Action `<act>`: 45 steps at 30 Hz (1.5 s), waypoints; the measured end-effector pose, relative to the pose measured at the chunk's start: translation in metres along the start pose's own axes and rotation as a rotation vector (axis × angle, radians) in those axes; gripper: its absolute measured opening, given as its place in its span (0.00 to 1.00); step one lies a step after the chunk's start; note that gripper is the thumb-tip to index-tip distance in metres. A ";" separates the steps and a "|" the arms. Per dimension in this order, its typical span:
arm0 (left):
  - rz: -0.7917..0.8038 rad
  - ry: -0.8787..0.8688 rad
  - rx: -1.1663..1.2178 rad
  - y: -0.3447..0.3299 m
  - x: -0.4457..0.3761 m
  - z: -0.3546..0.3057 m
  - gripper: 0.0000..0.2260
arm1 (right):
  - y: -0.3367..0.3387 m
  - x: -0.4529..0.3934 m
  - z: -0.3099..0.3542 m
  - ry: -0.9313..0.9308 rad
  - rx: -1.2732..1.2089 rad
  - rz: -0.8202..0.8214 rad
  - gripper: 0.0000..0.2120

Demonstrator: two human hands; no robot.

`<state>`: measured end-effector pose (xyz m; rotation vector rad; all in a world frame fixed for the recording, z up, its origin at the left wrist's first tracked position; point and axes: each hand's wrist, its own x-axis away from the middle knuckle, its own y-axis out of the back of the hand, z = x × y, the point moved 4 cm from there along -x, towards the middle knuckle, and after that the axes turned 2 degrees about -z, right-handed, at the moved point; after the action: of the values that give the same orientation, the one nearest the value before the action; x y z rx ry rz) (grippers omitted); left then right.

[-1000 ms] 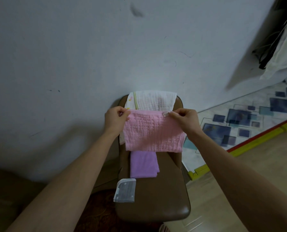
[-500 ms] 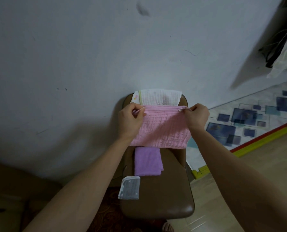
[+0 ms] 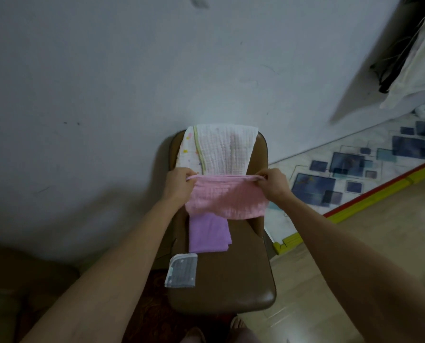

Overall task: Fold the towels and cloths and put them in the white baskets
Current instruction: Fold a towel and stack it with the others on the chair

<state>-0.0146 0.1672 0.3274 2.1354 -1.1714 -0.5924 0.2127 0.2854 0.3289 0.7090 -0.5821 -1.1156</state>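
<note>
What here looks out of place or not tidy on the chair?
The small grey cloth lies at the left edge of the brown chair seat, its corner hanging over the side, so it could slip off. The pink cloth, held by left hand and right hand, simply sags mid-fold.

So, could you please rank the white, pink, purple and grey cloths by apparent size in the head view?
1. white cloth
2. pink cloth, close to the white one and part-folded in both hands, so unsure
3. purple cloth, partly covered
4. grey cloth
</note>
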 end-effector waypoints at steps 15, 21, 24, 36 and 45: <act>0.909 0.457 0.020 -0.137 0.125 0.106 0.06 | -0.095 0.065 -0.146 -0.245 0.186 0.733 0.07; 0.503 0.496 -0.024 -0.214 0.112 0.165 0.03 | -0.167 0.034 -0.220 -0.277 0.153 0.520 0.09; 0.359 0.469 -0.040 -0.255 0.090 0.193 0.05 | -0.214 0.005 -0.256 -0.284 0.189 0.415 0.08; -0.110 0.032 -0.098 -0.332 0.120 0.228 0.12 | -0.311 0.046 -0.287 0.279 0.201 -0.008 0.21; 0.310 -0.108 -0.625 -0.404 0.194 0.269 0.27 | -0.365 0.073 -0.351 0.532 0.542 0.324 0.27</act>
<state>0.1449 0.0843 -0.1631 1.3831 -1.1532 -0.8092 0.2772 0.1940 -0.1702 1.2775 -0.5148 -0.4275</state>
